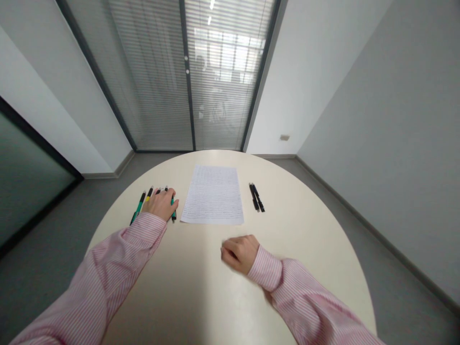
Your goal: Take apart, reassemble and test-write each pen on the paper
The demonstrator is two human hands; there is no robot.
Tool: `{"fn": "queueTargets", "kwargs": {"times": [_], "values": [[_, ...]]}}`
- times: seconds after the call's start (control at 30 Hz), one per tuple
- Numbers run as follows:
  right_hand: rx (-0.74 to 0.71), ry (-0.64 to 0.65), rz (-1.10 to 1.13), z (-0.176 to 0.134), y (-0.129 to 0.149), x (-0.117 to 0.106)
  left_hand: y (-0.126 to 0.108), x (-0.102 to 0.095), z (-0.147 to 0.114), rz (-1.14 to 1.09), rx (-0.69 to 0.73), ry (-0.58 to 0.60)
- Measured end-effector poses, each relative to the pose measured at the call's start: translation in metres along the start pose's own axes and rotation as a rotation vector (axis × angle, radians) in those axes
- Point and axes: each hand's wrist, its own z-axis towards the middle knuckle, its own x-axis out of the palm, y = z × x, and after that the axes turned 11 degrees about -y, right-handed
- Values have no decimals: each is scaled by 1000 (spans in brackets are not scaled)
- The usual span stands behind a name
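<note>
A person in a pink striped shirt sits at a round cream table [201, 287], seen from a head-worn camera. The left hand [160, 203] lies palm down on a row of pens [138, 207] at the table's left side, fingers spread flat over them rather than closed around any one; the hand hides the middles of several pens, so their number cannot be counted with certainty. A green pen at the row's outer edge shows in full, one with a yellow band pokes out above the knuckles, and a teal one [173, 208] shows beside the thumb side of the hand.

The right hand [239, 252] rests near the table's centre, well apart from the pens, its fingers curled loosely inward; it is slightly blurred, and whether it holds anything inside the curl cannot be told.

Between and beyond the hands lies a sheet of paper [213, 195] covered in fine lines of writing, too small to read. Just to its right lie two black pens [256, 197] side by side, touching or nearly so. No brand or label on any pen can be made out.

Behind the table, slatted blinds [201, 72] cover glass doors; shapes behind them are indistinct. Both forearms are cut off by the lower frame edge.
</note>
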Motion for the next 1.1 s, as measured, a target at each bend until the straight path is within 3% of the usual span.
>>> {"fn": "queueTargets", "kwargs": {"times": [0.1,0.2,0.27,0.4,0.47,0.57,0.67,0.77,0.83,0.93,1.1], "values": [[8,0,-10,1,1,0,-3,1,0,-31,42,-36],[6,3,-15,1,0,2,-8,-5,0,-157,-74,-74],[7,-5,-6,0,-1,3,-11,-11,0,-291,-177,-169],[51,-49,79,0,-4,5,-15,-22,0,-771,-346,-479],[117,-88,192,1,-5,4,-17,-24,-1,-1118,-423,-534],[271,-201,466,5,-6,4,-24,-25,-6,-1547,-526,-395],[430,-359,816,11,-8,6,-42,-25,-19,-1803,-616,-97],[505,-490,1160,17,-14,10,-66,-25,-36,-1870,-662,211],[553,-547,1275,20,-19,11,-79,-25,-46,-1773,-592,357],[672,-596,1390,24,-23,10,-88,-23,-53,-1597,-447,379],[798,-616,1601,27,-19,7,-85,-21,-51,-1498,-316,287]]}}
